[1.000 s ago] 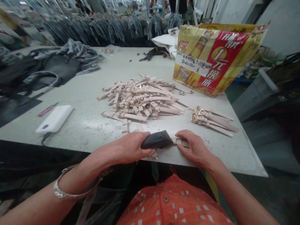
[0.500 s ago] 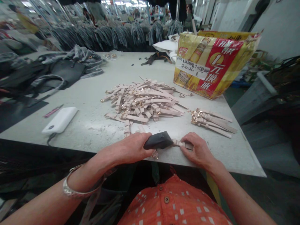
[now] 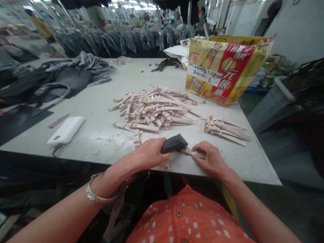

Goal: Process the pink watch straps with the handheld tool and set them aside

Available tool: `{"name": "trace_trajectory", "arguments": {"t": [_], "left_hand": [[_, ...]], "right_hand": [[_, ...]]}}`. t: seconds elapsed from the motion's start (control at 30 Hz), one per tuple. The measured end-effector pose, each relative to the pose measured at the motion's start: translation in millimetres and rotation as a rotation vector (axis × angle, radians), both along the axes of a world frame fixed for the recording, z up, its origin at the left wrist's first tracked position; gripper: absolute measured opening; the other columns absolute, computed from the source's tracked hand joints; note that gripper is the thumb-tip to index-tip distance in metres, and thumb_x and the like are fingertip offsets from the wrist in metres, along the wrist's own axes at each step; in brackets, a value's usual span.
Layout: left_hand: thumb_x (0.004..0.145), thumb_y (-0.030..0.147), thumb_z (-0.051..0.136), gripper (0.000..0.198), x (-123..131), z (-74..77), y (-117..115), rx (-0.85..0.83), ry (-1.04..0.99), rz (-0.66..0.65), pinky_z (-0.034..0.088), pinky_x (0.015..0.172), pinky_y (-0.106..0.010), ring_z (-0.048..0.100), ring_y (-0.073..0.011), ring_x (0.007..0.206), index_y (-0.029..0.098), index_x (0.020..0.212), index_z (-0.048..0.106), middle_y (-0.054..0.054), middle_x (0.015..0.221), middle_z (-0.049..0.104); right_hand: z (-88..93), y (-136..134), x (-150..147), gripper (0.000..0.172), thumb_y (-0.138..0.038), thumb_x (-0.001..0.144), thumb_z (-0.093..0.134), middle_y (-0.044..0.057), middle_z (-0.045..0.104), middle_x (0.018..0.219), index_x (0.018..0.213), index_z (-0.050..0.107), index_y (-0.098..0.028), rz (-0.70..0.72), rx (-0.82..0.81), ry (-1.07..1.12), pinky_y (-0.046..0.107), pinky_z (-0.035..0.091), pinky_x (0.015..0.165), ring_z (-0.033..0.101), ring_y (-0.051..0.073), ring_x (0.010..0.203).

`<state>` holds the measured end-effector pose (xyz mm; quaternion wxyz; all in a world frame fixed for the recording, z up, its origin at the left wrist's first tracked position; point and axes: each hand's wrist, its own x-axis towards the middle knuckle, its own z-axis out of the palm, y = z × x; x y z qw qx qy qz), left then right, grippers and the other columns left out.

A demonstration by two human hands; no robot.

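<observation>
My left hand [image 3: 149, 153] is wrapped round a black, blocky hand-held object [image 3: 174, 143] whose exact kind I cannot make out. Its far end lies against or just over a short beige strap [image 3: 187, 151], near the table's front edge. The other end of that strap is pinched between the thumb and fingers of my right hand [image 3: 211, 158]. Another beige piece with a metal fitting [image 3: 165, 164] lies under my left hand. Beyond both hands is a heap of beige buckle straps [image 3: 155, 109]. A small bunch of buckle straps [image 3: 226, 130] lies to the right, buckles pointing left.
A yellow and red carton [image 3: 227, 72] stands at the table's back right. A white power bank [image 3: 66, 130] with a cable and a pink tool [image 3: 58, 120] lie on the left. Black bags [image 3: 68, 74] with wrapped handles fill the far left. A grey bin [image 3: 272, 104] stands beyond the right edge.
The black object has moved slightly right and tilted up, together with my left hand. My right hand still pinches the strap. The whole view has shifted a little.
</observation>
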<state>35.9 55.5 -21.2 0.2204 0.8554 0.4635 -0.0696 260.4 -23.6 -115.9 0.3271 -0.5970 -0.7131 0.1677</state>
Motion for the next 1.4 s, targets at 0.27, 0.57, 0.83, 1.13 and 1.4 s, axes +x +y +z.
{"name": "trace_trajectory", "arguments": {"t": [0.27,0.57,0.83,1.13,1.4], "left_hand": [[0.076,0.043,0.046,0.03,2,18.4,-20,0.058,0.063,-0.135,0.037,0.057,-0.026,0.059,-0.0186,0.071,0.022,0.095,0.056,-0.005,0.082,0.064],[0.075,0.04,0.047,0.028,24,26.6,-19,0.096,0.195,-0.286,0.039,0.058,-0.031,0.06,-0.0227,0.069,0.021,0.093,0.056,-0.007,0.077,0.065],[0.075,0.043,0.046,0.031,24,13.2,-24,0.133,0.139,-0.241,0.04,0.059,-0.03,0.061,-0.0233,0.073,0.02,0.095,0.055,-0.009,0.08,0.065],[0.077,0.041,0.043,0.03,13,-0.4,-26,0.139,-0.03,-0.068,0.038,0.056,-0.026,0.06,-0.0194,0.069,0.019,0.096,0.054,-0.007,0.081,0.065],[0.075,0.041,0.046,0.027,-36,25.5,-15,0.14,-0.135,0.136,0.035,0.055,-0.024,0.055,-0.0138,0.063,0.02,0.09,0.057,-0.001,0.075,0.063]], "right_hand": [[5.7,-2,-2,0.025,-0.021,0.069,0.06,0.002,0.058,0.083,0.093,0.054,-0.019,-0.026,-0.049,0.03,0.029,0.04,0.069,0.051,0.016,0.076],[7.5,-4,3,0.049,-0.01,0.066,0.054,0.003,0.059,0.089,0.114,0.046,-0.021,0.029,-0.076,0.124,0.031,0.042,0.075,0.054,0.016,0.08],[7.4,-3,3,0.055,-0.011,0.066,0.055,0.001,0.061,0.087,0.119,0.044,-0.02,0.021,-0.09,0.173,0.03,0.043,0.077,0.056,0.015,0.078],[2.9,-2,2,0.049,-0.019,0.068,0.062,0.0,0.062,0.086,0.114,0.048,-0.022,-0.036,-0.084,0.148,0.03,0.045,0.078,0.058,0.015,0.08],[0.4,2,64,0.025,-0.029,0.072,0.06,0.006,0.063,0.092,0.095,0.061,-0.019,-0.227,0.163,-0.09,0.037,0.046,0.077,0.058,0.021,0.082]]}}
